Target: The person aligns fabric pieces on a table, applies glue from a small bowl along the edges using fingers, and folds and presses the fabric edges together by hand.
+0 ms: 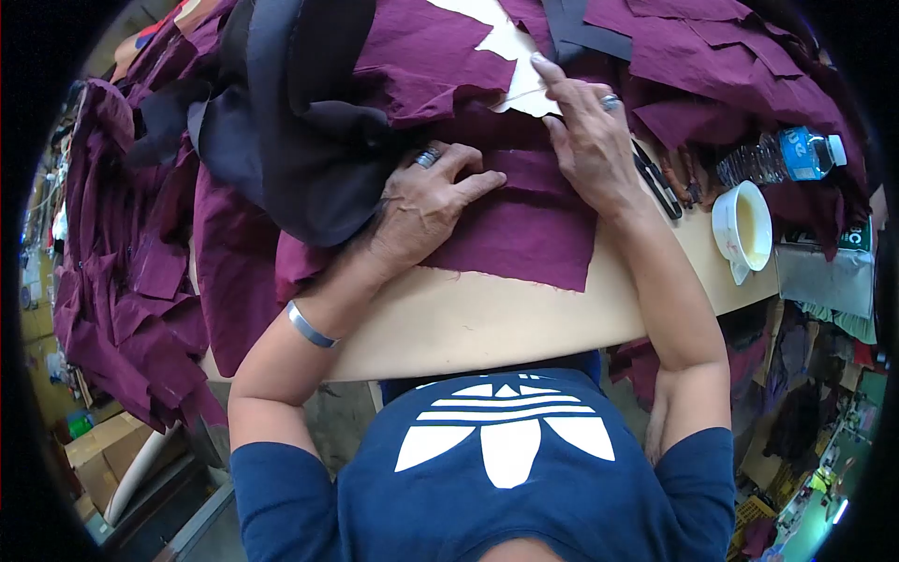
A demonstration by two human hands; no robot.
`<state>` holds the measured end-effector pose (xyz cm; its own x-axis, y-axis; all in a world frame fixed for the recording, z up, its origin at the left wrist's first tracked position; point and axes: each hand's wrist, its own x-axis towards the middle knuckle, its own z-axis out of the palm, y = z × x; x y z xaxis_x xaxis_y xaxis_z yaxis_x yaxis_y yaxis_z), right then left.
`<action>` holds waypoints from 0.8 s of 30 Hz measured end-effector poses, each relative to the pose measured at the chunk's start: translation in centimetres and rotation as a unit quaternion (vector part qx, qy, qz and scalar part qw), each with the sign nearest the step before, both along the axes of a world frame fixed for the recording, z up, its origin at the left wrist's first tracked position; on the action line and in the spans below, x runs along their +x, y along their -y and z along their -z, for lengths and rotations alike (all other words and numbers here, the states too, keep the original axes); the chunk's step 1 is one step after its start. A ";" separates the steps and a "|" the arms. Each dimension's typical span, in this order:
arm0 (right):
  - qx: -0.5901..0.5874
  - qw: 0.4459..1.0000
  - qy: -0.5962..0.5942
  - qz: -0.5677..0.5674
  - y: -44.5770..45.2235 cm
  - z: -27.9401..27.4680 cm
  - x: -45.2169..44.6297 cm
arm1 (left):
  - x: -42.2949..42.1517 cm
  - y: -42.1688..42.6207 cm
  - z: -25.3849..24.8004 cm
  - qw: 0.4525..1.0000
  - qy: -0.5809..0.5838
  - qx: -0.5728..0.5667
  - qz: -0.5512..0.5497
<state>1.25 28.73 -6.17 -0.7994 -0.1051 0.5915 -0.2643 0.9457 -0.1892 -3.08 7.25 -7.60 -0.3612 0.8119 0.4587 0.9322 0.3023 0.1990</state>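
Note:
A maroon cloth piece (524,225) with a frayed lower edge lies on the pale table (449,328) in front of me. My left hand (426,201), with rings on one finger, rests on its left side, fingers apart, holding nothing visible. At the upper right of that cloth is my right hand (590,136), its fingers spread beside a white, irregularly edged piece (527,89). The right fingertips are near or touching the white piece; whether anything is between them I cannot make out. Black fabric (300,140) is heaped beside my left hand.
Maroon cloth pieces (122,262) hang over the left side, and more maroon layers (721,56) lie at the upper right. On the right are a black pen-like tool (660,183), a white cup (742,229) of pale contents, a water bottle (787,155) and a box (824,276).

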 end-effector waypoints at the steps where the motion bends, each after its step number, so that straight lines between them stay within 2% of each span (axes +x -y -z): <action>1: -0.001 0.999 -0.041 -0.018 0.1 -0.7 0.6 | 0.0 0.1 -0.1 1.000 0.004 -0.002 -0.007; 2: -0.002 0.996 -0.080 -0.037 0.3 -1.4 1.4 | 0.1 0.2 -0.2 1.000 0.008 -0.005 -0.014; 3: -0.016 0.995 -0.067 -0.068 0.7 -1.9 2.3 | 0.1 0.2 0.1 1.000 0.005 0.003 -0.019; 6: -0.120 0.976 0.154 -0.098 2.1 -1.6 5.1 | 0.2 0.3 -0.3 0.999 0.017 -0.016 -0.027; 7: -0.095 0.977 0.172 -0.082 2.1 -1.3 5.6 | 0.0 0.5 -0.2 0.999 0.014 -0.015 -0.029; 11: -0.174 0.967 0.184 -0.040 1.3 0.4 6.8 | -1.7 2.2 0.6 0.999 -0.005 -0.004 -0.048; 13: -0.143 0.977 0.145 -0.065 1.2 0.7 6.7 | -2.0 2.7 0.9 0.999 -0.001 0.027 -0.046; 17: -0.050 0.990 0.103 -0.084 1.4 0.0 6.9 | -2.3 3.5 -0.2 0.998 -0.021 -0.028 -0.061; 20: -0.072 0.988 0.057 -0.121 1.8 -1.9 7.4 | -2.9 4.2 -1.5 0.995 0.007 -0.073 -0.068; 22: -0.128 0.977 0.009 -0.172 2.0 -4.8 7.2 | -3.1 4.8 -3.0 0.989 0.032 -0.114 -0.084; 23: -0.106 0.979 -0.017 -0.174 2.0 -5.9 7.3 | -3.3 4.9 -3.4 0.996 -0.005 -0.066 -0.052; 24: -0.091 0.979 -0.031 -0.179 1.9 -6.4 7.3 | -3.3 5.1 -4.0 0.996 -0.014 -0.073 -0.042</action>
